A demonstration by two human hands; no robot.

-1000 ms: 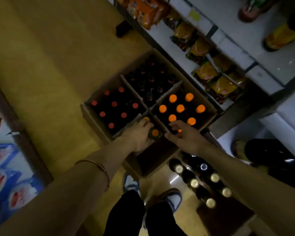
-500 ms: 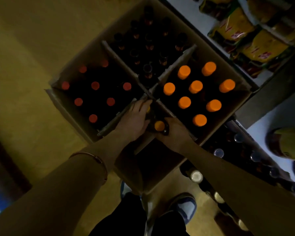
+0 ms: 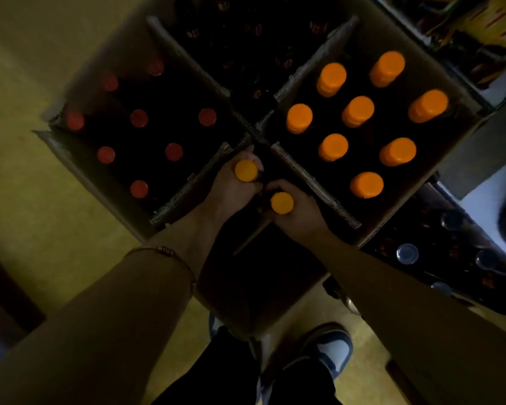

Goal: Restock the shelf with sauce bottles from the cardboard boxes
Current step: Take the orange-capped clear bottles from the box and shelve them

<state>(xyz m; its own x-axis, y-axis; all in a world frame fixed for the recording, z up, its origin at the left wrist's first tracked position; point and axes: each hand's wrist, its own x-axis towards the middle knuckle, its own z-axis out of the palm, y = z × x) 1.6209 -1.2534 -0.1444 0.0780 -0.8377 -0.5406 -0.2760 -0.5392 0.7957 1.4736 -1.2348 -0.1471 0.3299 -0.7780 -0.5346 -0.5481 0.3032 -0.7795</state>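
Hands now both hold yellow-capped sauce bottles in the nearest box compartment, left grip curled round one bottle, right grip, which was open a second ago, round another at its 5 o'clock, ready for lifting to the shelf.

Head view; looks steeply down, close.

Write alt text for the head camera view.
Each hand, left hand and right hand, grips a yellow-capped bottle over the near cardboard box. Beyond stand boxes of orange-capped bottles and red-capped bottles.
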